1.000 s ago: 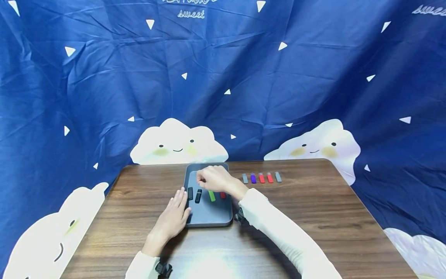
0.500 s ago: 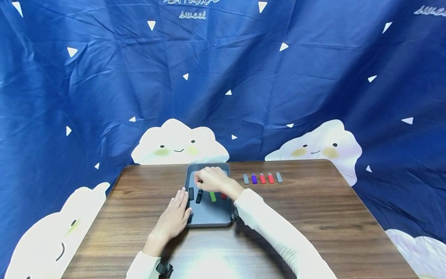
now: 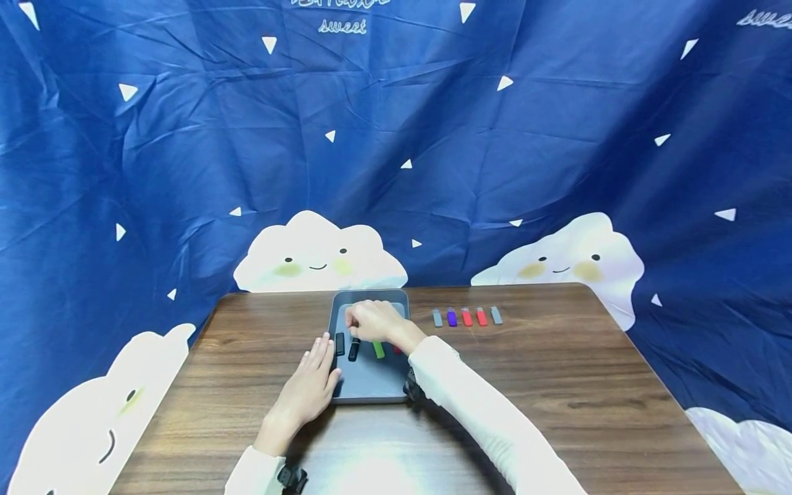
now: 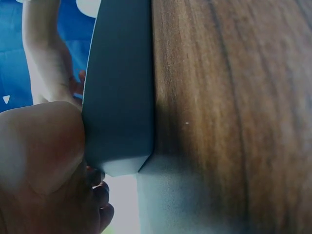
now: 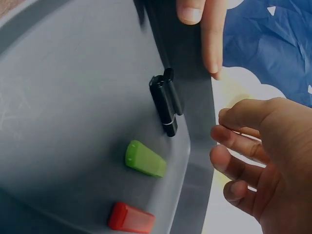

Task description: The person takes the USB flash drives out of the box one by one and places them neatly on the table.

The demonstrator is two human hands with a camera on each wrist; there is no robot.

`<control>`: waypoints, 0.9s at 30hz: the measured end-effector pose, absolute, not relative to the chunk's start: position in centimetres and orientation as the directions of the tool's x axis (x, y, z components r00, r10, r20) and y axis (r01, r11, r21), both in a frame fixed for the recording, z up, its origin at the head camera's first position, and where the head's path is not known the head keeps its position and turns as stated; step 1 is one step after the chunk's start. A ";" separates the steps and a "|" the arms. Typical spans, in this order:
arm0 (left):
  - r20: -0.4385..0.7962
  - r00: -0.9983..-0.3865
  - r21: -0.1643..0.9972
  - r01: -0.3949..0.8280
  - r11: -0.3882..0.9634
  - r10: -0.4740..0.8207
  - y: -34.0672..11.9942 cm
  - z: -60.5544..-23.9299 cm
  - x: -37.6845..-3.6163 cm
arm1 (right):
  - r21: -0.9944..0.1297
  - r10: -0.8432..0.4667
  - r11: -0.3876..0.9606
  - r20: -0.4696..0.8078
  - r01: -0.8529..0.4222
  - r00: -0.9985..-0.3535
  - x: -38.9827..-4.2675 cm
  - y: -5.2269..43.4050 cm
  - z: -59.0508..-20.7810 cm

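Observation:
A grey tray (image 3: 371,385) stands on the wooden table. Inside lie a black USB stick (image 3: 339,344), another black USB stick (image 3: 353,349) with a silver band, a green USB stick (image 3: 378,349) and a red USB stick (image 5: 131,218) partly hidden by the right wrist in the head view. My left hand (image 3: 309,381) rests with straight fingers over the tray's left rim. My right hand (image 3: 374,320) hovers over the tray, its fingertips just beyond the banded black stick. In the right wrist view, my right fingers (image 5: 236,163) are loosely bent with nothing visible between them.
Right of the tray, a row of several USB sticks lies on the table: a grey one (image 3: 437,317), a blue one (image 3: 452,317), red ones (image 3: 481,317) and another grey one (image 3: 496,315). A blue curtain (image 3: 458,172) with clouds hangs behind the table (image 3: 557,385).
My right hand has come slightly nearer and lower over the tray, and its forearm has swung left. The left hand and the sticks stay in place.

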State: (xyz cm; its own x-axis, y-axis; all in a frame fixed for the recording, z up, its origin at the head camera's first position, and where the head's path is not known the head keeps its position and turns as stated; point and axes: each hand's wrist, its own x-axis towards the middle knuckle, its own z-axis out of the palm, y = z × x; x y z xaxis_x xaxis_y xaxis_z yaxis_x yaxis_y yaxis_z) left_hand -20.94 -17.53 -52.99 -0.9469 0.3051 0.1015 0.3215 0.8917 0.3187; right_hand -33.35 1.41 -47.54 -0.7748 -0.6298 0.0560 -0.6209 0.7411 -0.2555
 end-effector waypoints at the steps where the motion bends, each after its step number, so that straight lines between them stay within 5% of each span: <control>1: 0.100 -0.947 0.319 0.321 0.892 0.305 -17.5 -53.0 -20.9 | -0.253 -0.629 0.743 0.051 -0.619 -0.776 -33.4 1.4 -47.7; 27: 0.097 -0.945 0.326 0.327 0.887 0.312 -17.7 -53.2 -21.0 | -0.156 -0.605 0.793 -0.081 -0.589 -0.792 -33.3 -0.7 -49.9</control>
